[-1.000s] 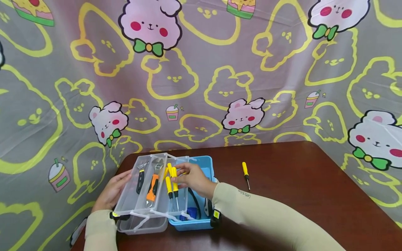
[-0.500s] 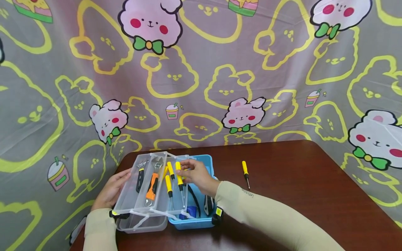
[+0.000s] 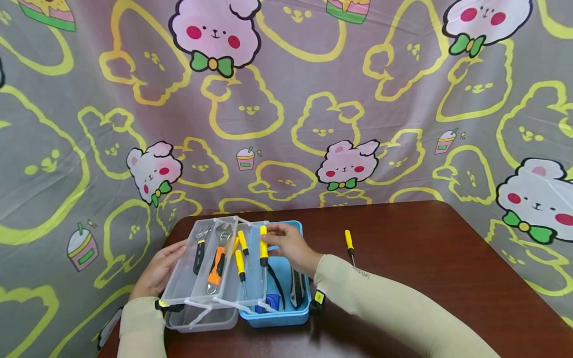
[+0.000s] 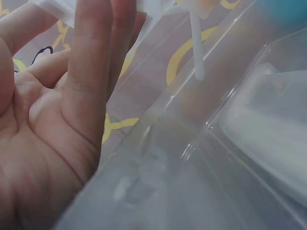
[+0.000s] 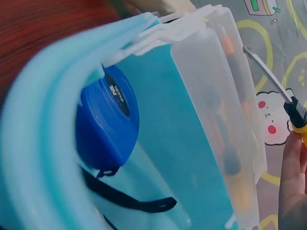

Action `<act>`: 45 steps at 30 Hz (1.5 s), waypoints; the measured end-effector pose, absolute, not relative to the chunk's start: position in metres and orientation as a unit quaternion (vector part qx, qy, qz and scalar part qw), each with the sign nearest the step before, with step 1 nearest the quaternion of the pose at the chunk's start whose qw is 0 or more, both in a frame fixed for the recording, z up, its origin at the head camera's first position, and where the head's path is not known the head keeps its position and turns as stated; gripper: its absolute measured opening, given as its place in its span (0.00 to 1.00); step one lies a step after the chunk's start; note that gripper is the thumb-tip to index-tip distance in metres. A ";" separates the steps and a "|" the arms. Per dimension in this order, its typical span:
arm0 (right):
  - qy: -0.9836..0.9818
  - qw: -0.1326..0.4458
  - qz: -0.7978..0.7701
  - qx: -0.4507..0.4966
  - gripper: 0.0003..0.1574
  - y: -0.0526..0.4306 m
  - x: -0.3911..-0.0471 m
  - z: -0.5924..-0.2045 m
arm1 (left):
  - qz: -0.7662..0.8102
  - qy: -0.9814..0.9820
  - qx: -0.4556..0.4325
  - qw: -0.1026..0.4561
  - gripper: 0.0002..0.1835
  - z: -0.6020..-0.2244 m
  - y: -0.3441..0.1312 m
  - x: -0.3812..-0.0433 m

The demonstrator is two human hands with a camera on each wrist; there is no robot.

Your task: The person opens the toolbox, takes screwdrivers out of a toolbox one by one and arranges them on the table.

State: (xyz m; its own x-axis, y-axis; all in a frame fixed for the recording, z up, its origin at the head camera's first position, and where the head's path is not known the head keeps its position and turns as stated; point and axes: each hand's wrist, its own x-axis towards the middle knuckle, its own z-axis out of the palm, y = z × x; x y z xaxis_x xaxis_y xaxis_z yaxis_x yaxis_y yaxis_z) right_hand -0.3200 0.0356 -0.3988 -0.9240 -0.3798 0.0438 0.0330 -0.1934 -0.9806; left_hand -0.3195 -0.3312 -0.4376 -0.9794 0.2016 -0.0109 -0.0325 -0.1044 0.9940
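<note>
My right hand (image 3: 286, 243) pinches a yellow-and-black screwdriver (image 3: 263, 246) by its handle, with its shaft pointing down above the toolbox; the right wrist view also catches this screwdriver (image 5: 289, 98). My left hand (image 3: 162, 264) touches the left side of the clear fold-out trays (image 3: 179, 286) with fairly straight fingers, seen close up as the left hand (image 4: 62, 110) in the left wrist view. Two more screwdrivers (image 3: 240, 263) and another yellow handle lie in the right tray. An orange-handled adjustable wrench (image 3: 217, 266) and a black-handled one (image 3: 199, 253) occupy the other trays.
The blue toolbox base (image 3: 275, 320) holds a blue tape measure (image 5: 110, 122), a black strap (image 5: 129, 199) and a utility knife (image 3: 297, 288). Another screwdriver (image 3: 349, 243) lies on the brown table (image 3: 403, 268) to the right. A patterned curtain (image 3: 286, 119) stands behind.
My right hand has lifted the screwdriver from among the others and moved it right, towards the tray's outer edge. My left hand has stayed at the trays' left side.
</note>
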 end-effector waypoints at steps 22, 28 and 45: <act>0.683 0.123 -0.709 -0.129 0.21 0.087 -0.331 -0.406 | 0.758 0.642 0.081 0.085 0.14 -0.437 -0.331 -0.321; 0.694 0.129 -0.697 -0.125 0.22 0.105 -0.331 -0.416 | 0.753 0.649 0.067 0.083 0.14 -0.436 -0.330 -0.320; 0.708 0.110 -0.692 -0.084 0.20 0.141 -0.338 -0.430 | 0.759 0.642 0.069 0.088 0.16 -0.438 -0.331 -0.322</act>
